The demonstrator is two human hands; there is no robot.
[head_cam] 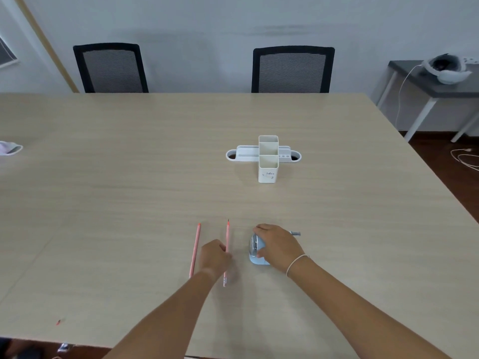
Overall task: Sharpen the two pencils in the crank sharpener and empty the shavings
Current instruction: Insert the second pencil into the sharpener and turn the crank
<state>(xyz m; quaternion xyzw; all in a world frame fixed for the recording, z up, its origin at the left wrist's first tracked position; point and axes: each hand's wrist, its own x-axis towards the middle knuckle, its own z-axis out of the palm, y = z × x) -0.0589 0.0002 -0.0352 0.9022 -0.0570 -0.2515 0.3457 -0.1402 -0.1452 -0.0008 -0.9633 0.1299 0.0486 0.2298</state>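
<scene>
Two pink pencils lie on the wooden table (129,203), tips pointing away from me. The left pencil (195,246) lies free. My left hand (213,256) pinches the right pencil (227,237) near its middle, and that pencil shows a dark sharpened tip. To the right stands the light blue crank sharpener (255,251) with its grey crank handle (295,233) sticking out to the right. My right hand (278,246) grips the sharpener's body from above, covering most of it.
A white desk organizer (268,158) with tall square cups stands in the middle of the table. A small red shaving (58,322) lies near the front left edge. A white cloth (9,148) sits at the far left. Two black chairs stand behind the table.
</scene>
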